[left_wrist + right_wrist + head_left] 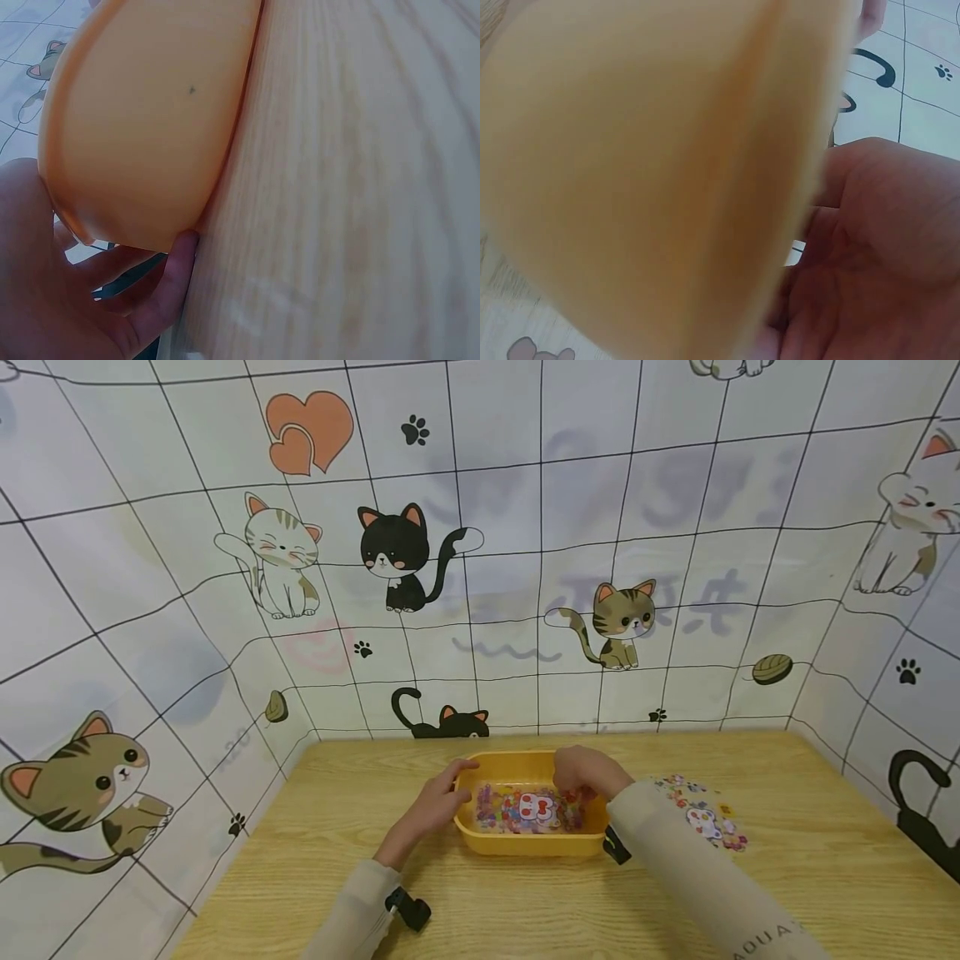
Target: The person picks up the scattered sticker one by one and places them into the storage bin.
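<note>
On the table, tub: the yellow tub (pixel 525 845) sits upright on the wooden table (pixel 337 810), between the two hands — probably set there so both can reach it.
Packet with printed face: the packet (pixel 536 808) lies inside the tub, on its floor; the raised sides presumably hold it in.
Left hand, nine o'clock: the left hand (pixel 435 799) grips the tub's end, thumb at the rim, fingers spread and curved along the outside, one tip low by the table. Likely a steadying hold.
Right hand, two o'clock: the right hand (pixel 588 770) reaches over the rim, fingers down toward the packet's three o'clock end. Fingertips hidden; cannot tell whether they pinch anything.
Other packet, three o'clock: the other packet (pixel 703 821) lies flat outside the tub, partly behind the right sleeve (pixel 690 860); apparently set aside, reason unclear.
Coloured bits: small pieces surround both printed faces — loose or sealed in, cannot tell.
Wrist views: left shows only the tub's outside; right is blurred, the rim covering the finger ends.
</note>
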The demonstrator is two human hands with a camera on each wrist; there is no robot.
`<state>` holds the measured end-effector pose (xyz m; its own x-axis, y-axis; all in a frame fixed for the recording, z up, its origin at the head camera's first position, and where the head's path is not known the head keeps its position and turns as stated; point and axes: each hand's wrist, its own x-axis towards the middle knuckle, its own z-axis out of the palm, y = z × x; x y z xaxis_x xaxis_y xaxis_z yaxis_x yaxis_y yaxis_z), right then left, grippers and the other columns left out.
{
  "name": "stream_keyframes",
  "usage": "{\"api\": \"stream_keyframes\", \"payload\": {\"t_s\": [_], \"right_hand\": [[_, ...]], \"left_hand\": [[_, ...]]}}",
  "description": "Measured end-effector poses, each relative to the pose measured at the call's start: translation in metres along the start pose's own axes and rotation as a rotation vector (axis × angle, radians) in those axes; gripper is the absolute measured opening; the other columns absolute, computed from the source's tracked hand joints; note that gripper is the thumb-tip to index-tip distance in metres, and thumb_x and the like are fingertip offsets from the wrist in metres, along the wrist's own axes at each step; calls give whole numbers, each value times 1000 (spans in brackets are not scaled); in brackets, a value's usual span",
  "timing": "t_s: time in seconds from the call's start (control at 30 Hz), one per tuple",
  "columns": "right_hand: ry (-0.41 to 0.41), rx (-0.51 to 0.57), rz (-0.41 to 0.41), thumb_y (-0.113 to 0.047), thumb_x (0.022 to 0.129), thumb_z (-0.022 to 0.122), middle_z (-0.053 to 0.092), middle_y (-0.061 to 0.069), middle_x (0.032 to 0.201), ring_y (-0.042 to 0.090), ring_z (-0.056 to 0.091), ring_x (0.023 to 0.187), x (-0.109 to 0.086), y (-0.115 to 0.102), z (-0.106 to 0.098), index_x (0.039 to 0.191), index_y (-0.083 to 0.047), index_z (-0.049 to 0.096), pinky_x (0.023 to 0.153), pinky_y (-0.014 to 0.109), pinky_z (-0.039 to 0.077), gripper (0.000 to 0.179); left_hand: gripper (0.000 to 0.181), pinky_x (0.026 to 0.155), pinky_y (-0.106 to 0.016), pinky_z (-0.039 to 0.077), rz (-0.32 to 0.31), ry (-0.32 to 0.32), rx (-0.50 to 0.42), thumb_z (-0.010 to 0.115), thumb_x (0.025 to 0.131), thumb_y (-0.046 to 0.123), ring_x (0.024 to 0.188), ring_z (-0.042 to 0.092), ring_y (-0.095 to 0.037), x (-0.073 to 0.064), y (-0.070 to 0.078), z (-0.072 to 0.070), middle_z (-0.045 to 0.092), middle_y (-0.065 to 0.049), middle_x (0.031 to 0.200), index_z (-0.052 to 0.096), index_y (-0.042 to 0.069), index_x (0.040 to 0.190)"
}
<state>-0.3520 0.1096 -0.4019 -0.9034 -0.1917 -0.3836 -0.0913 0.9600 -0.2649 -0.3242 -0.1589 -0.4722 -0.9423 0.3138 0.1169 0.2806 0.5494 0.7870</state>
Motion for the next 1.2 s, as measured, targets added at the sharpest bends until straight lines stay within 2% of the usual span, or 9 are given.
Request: {"api": "stream_keyframes", "payload": {"t_s": [0.17,0.33,0.37,0.43,0.53,0.6,0.7,0.97,1.2], "right_hand": [[32,-17,-35,-4,94,55,59,5,64,12,47,46,-5,1,-4,82,0,72,45,21,43,21],[122,59,-180,-3,94,50,34,-3,53,10,37,43,-17,9,-14,64,-13,45,42,22,37,33],[136,80,-208,-3,94,49,30,-4,53,10,36,43,-22,12,-17,64,-15,46,43,23,37,33],[165,114,-262,-5,96,49,36,-5,56,10,37,44,-31,18,-23,68,-14,54,46,24,37,30],[204,132,-295,-9,98,51,58,3,74,14,51,50,-47,27,-32,91,-6,70,51,28,44,21],[234,137,-304,-11,100,53,68,11,94,18,61,57,-56,35,-36,106,-1,72,55,30,49,22],[278,148,-309,-12,100,55,70,20,108,19,65,62,-68,49,-39,111,2,71,58,32,53,25],[337,250,-325,-12,100,53,73,15,96,16,62,63,-85,106,-28,116,6,69,55,32,49,28],[356,272,-334,-11,101,55,72,16,100,21,66,72,-89,149,-14,114,4,68,59,35,53,24]], "left_hand": [[50,111,-56,43,9,-3,15,54,97,12,141,48,-35,1,-2,-1,50,-12,157,53,16,147],[49,95,-46,46,-10,3,21,53,98,14,122,56,-30,0,-2,-2,50,-12,157,53,19,147],[49,92,-45,45,-10,2,21,53,98,14,118,56,-30,0,-1,-2,51,-12,156,53,19,147],[49,89,-43,44,-6,0,21,54,98,14,115,56,-29,-1,-1,-2,51,-13,156,53,18,147],[49,95,-47,46,-2,-1,12,54,98,14,125,55,-31,-1,0,-2,50,-13,157,53,17,147],[49,102,-51,46,-1,2,7,55,97,14,135,52,-33,0,-1,-1,50,-12,157,53,17,147],[50,108,-56,44,-1,2,0,55,97,14,140,49,-36,1,-2,0,49,-12,158,53,17,147],[49,111,-56,43,9,6,8,55,96,14,140,49,-36,3,-2,2,51,-12,156,54,17,146],[50,108,-54,44,8,20,10,54,96,13,134,51,-32,2,-1,2,51,-12,157,55,18,145]]}}
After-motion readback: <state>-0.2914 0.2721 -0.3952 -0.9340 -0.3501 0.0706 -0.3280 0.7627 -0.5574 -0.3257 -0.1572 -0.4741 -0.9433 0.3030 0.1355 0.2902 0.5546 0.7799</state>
